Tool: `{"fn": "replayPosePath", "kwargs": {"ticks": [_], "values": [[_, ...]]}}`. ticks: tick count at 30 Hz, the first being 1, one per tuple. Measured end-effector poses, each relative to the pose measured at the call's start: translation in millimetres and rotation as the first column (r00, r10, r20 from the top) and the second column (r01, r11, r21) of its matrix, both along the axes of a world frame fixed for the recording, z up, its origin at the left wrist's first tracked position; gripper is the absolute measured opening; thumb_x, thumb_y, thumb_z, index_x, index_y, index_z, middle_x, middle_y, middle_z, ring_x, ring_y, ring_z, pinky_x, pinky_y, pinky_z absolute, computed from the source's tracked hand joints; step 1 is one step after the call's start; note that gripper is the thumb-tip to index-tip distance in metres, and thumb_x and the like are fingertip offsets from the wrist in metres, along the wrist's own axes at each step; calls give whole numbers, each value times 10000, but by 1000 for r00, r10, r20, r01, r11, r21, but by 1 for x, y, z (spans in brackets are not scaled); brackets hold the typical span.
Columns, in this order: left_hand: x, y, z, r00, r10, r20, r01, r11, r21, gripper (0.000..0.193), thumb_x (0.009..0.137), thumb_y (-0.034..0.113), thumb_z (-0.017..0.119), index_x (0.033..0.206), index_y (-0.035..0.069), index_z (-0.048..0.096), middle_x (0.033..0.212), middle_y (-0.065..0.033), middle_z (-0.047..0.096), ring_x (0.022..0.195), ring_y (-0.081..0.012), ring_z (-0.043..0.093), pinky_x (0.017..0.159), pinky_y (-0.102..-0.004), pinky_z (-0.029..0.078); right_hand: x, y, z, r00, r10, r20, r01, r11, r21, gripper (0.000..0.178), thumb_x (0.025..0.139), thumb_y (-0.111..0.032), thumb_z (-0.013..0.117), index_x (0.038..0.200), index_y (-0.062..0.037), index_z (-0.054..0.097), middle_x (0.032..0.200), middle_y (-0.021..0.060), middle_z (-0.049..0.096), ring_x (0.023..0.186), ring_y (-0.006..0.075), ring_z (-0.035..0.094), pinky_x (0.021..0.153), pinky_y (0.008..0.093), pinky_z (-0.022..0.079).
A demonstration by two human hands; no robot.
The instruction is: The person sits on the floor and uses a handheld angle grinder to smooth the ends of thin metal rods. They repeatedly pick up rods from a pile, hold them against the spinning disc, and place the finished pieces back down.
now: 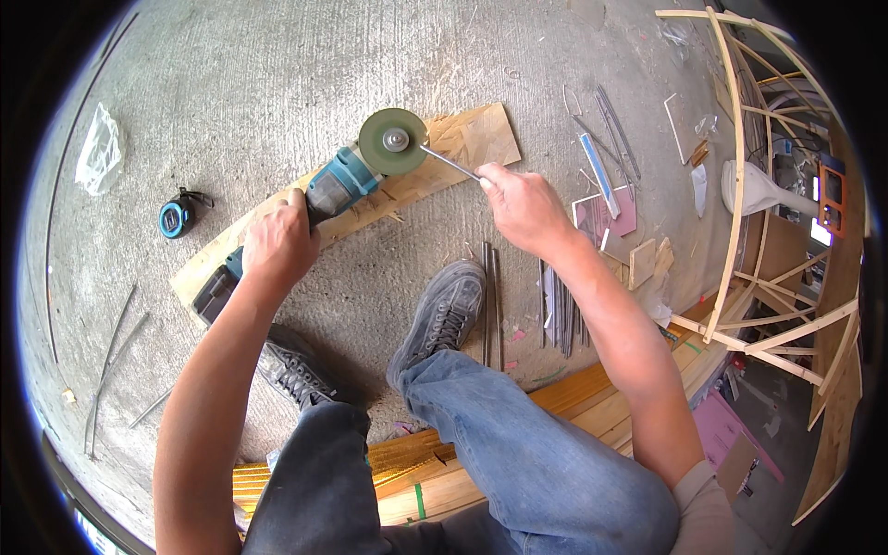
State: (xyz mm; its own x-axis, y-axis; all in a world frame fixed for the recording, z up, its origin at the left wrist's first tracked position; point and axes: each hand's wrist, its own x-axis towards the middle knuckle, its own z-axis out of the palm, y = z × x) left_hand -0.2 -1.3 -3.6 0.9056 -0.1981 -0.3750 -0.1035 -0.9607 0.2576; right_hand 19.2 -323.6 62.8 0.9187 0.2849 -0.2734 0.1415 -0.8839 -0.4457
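Note:
A teal and black cordless angle grinder [342,182] lies on a long chipboard plank [486,137] on the floor. My left hand [277,240] is closed around the grinder's body, behind its head. The green disc [377,143] faces up, a metal nut at its centre. Between the fingers of my right hand [525,211] is a thin metal rod [450,162]. Its far tip is at the disc's right edge; whether they touch I cannot tell. The rod's other end is hidden in my hand.
A tape measure [176,216] and a clear plastic bag [99,151] lie left on the concrete. Several metal rods [558,310] lie right of my shoes [451,310]. Further right are a blue-and-white strip [599,176], foam scraps [622,211] and a wooden frame [735,148].

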Motion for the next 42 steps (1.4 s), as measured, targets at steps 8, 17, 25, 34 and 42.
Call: {"fn": "replayPosePath", "kwargs": {"ticks": [8, 17, 25, 34, 42], "values": [[0, 5, 1, 998, 33, -55, -31, 999, 28, 298, 851, 202, 630, 1049, 9, 520, 961, -243, 675, 912, -415, 675, 821, -492, 531, 3, 4, -6, 963, -100, -251, 146, 974, 174, 235, 1024, -179, 496, 1139, -24, 630, 724, 105, 695, 574, 196, 637, 556, 352, 502], [3, -4, -1, 997, 34, -70, -31, 999, 35, 333, 853, 223, 639, 1071, 32, 474, 952, -252, 683, 912, -438, 665, 800, -524, 520, -98, -45, -67, 725, -647, -238, 683, 629, 371, 261, 1021, -217, 513, 1112, 0, 628, 721, 113, 667, 650, 222, 656, 616, 365, 503], [2, -2, -4, 999, 9, -35, -7, 998, 59, 362, 882, 260, 614, 1135, 30, 494, 984, -274, 668, 923, -460, 650, 773, -543, 515, -184, -112, -82, 714, -573, 402, 657, 747, -104, 315, 948, -255, 591, 1170, -32, 608, 1060, 211, 642, 958, 417, 623, 851, 491, 495], [2, -10, 6, 999, 24, -26, -22, 998, 67, 356, 861, 249, 646, 1095, 25, 500, 1003, -232, 672, 950, -444, 648, 803, -524, 513, -212, -46, -91, 755, -614, -231, 568, 788, -238, 241, 917, -252, 613, 1036, -44, 591, 1114, 188, 621, 1026, 421, 618, 837, 513, 505], [3, -3, 4, 998, 16, -58, -13, 999, 50, 369, 854, 264, 661, 1070, 18, 490, 959, -240, 677, 908, -425, 670, 802, -509, 523, -194, -58, -64, 717, -595, -364, 690, 681, 246, 157, 989, -151, 520, 1053, -13, 479, 764, 149, 668, 700, 271, 704, 665, 384, 549]]}}
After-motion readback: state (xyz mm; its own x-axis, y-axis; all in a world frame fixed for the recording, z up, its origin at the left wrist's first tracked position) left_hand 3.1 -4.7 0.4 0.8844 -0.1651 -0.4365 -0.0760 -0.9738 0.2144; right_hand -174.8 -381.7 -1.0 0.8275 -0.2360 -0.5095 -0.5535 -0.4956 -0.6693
